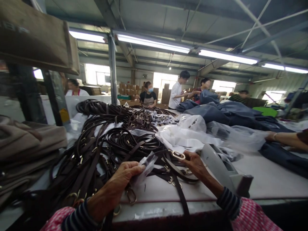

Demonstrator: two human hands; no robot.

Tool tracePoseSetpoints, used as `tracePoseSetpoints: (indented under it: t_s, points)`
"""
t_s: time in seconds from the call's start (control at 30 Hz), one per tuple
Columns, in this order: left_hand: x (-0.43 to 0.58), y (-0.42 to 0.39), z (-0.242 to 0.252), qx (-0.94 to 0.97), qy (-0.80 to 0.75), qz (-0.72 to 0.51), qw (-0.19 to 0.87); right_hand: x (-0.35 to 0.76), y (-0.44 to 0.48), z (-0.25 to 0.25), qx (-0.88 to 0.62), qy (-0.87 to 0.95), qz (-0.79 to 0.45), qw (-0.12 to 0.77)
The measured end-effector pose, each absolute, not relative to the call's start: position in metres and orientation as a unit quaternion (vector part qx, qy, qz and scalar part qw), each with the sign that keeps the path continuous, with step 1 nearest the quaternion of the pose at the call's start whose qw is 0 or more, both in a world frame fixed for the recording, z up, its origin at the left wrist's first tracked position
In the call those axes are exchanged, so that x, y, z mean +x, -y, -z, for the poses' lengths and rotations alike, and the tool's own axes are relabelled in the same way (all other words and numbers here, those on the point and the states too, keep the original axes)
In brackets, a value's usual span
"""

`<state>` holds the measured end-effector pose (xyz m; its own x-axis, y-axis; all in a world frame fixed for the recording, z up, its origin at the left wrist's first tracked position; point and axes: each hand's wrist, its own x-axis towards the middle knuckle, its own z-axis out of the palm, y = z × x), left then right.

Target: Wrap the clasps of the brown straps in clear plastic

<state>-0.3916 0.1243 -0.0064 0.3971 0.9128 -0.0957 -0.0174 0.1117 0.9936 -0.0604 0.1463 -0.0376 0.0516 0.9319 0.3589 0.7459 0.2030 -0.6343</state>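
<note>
My left hand [120, 178] is closed on a small clear plastic bag [149, 163], pinched between thumb and fingers, with something dark inside it. To its right, my right hand [193, 162] pinches an oval metal ring [178, 155] at the end of a dark strap [176, 171]. That strap loops down over the white table and hangs past its front edge. Below my left hand lies another metal ring [130, 195]. A large heap of dark brown straps [89, 160] with metal clasps covers the table to the left and behind my hands.
A grey device [216, 163] stands just right of my right hand. White cloth [183, 136] and dark blue fabric [228, 112] lie behind. A person's arm [286, 138] reaches in from the right. Brown fabric [31, 141] is stacked left. Several people work farther back.
</note>
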Motion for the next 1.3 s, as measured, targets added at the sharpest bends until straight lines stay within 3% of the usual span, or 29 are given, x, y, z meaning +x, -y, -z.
tracePoseSetpoints:
  t_s: [0.13,0.3,0.83,1.13,1.3]
  points:
    - [-0.388,-0.123,-0.001,0.493,-0.345,-0.425,0.676,-0.077,-0.117,0.010,-0.567,0.624,-0.255,0.473]
    - [-0.383,-0.127,-0.010,0.432,-0.295,-0.476,0.707,-0.127,-0.072,-0.008,-0.504,0.600,-0.415,0.461]
    - [-0.381,-0.122,-0.018,0.480,-0.293,-0.466,0.683,-0.172,-0.096,0.021,-0.494,0.520,-0.470,0.515]
    - [-0.385,-0.124,-0.008,0.546,-0.356,-0.454,0.607,-0.178,-0.090,0.010,-0.383,0.612,-0.574,0.385]
    - [-0.389,-0.124,-0.013,0.573,-0.360,-0.440,0.591,-0.178,-0.089,0.007,-0.391,0.613,-0.556,0.403]
